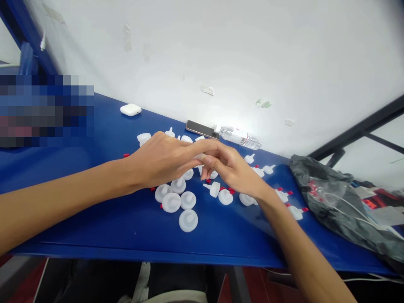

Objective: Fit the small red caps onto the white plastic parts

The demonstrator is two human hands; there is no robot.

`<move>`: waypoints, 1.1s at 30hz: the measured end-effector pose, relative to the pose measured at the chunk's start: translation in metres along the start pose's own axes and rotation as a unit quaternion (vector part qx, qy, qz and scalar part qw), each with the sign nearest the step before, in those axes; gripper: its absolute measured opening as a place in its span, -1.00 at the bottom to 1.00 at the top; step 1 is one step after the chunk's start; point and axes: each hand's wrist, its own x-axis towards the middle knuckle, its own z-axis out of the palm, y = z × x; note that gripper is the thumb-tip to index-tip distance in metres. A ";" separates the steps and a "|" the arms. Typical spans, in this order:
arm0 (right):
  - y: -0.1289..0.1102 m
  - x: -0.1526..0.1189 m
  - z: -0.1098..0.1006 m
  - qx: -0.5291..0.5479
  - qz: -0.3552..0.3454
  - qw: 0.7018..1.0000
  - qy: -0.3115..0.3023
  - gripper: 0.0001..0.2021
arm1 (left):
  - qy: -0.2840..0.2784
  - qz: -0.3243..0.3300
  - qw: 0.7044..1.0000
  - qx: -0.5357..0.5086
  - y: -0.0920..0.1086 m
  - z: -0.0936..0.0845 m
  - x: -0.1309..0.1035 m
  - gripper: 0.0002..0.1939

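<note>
My left hand (166, 158) and my right hand (222, 162) meet above the middle of the blue table (135, 227). Both have their fingers closed, the fingertips touching. A bit of whitish plastic shows between them, but the fingers cover most of it and I cannot make out what it is. Below and around the hands lie several translucent white nozzle caps (188, 221), round discs with a pointed spout. Small red tips (231, 190) are scattered among them. One nozzle cap (214, 189) lies on its side under my right hand.
A phone (202, 129) and a clear water bottle (240, 136) lie along the white wall. To their left is a white earbud case (130, 110). A dark plastic bag (331, 202) with red pieces covers the right end. The left edge is blurred out.
</note>
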 end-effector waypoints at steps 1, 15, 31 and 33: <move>0.000 0.000 0.000 -0.004 0.002 1.000 0.000 -0.73 | 0.005 0.003 1.000 -0.003 0.000 0.000 0.000 -0.68; -0.009 0.001 0.004 -0.020 -0.006 0.999 0.028 -0.83 | 0.095 0.070 0.993 -0.011 0.002 0.000 0.002 -0.82; 0.000 0.001 0.005 0.111 0.000 0.994 0.009 -0.82 | 0.120 0.095 0.988 0.013 0.004 -0.002 0.003 -0.88; -0.002 0.001 0.005 0.105 0.003 0.994 0.012 -0.82 | 0.128 0.099 0.987 0.012 0.005 -0.002 0.003 -0.88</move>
